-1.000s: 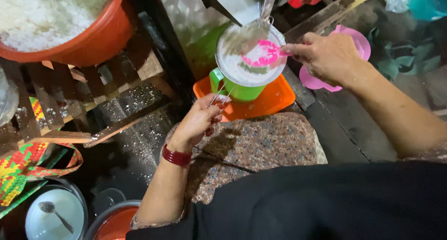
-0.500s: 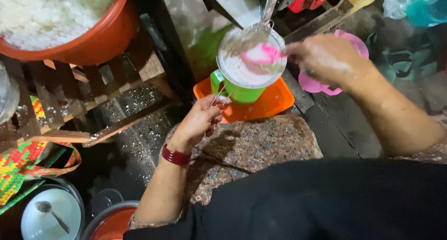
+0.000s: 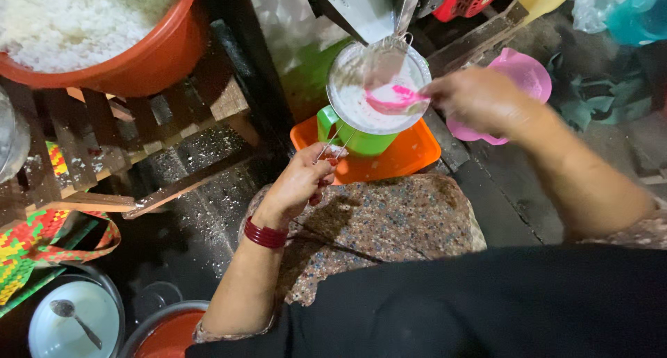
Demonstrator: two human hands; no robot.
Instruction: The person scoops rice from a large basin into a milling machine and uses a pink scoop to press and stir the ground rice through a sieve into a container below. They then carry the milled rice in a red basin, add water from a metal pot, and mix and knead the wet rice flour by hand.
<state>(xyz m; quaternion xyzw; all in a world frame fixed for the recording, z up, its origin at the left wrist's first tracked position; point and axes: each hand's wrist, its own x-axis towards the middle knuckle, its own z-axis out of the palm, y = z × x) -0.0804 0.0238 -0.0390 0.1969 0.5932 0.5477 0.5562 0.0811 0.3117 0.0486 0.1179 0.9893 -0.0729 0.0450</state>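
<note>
Left hand: the left hand [image 3: 300, 181] is closed on the wire handle [image 3: 333, 144] of the sieve [image 3: 379, 87], fingers pinched together around it.
Right hand: the right hand [image 3: 476, 97] is closed on the end of a pink spoon [image 3: 396, 97], fingers together; the spoon's bowl is blurred.
Sieve: round, metal-rimmed, holding white paste; it sits up and away from the left grip, on top of the green jug [image 3: 354, 137], and the spoon's bowl lies inside it, left of the right grip.
Jug: directly under the sieve, just beyond the left fingers, standing in an orange tray [image 3: 410, 156].
Chute: a metal chute [image 3: 361, 7] ends just above the sieve's far rim.
Pink bowl: a pink bowl [image 3: 524, 80] lies just behind the right hand, partly hidden by it.
Tub: an orange tub [image 3: 118, 45] of white grain stands well to the left of the left hand, on a wooden rack [image 3: 132, 149].
Near the left elbow: a white pot [image 3: 73, 323] with a ladle in it, and a woven bag [image 3: 35, 240].
</note>
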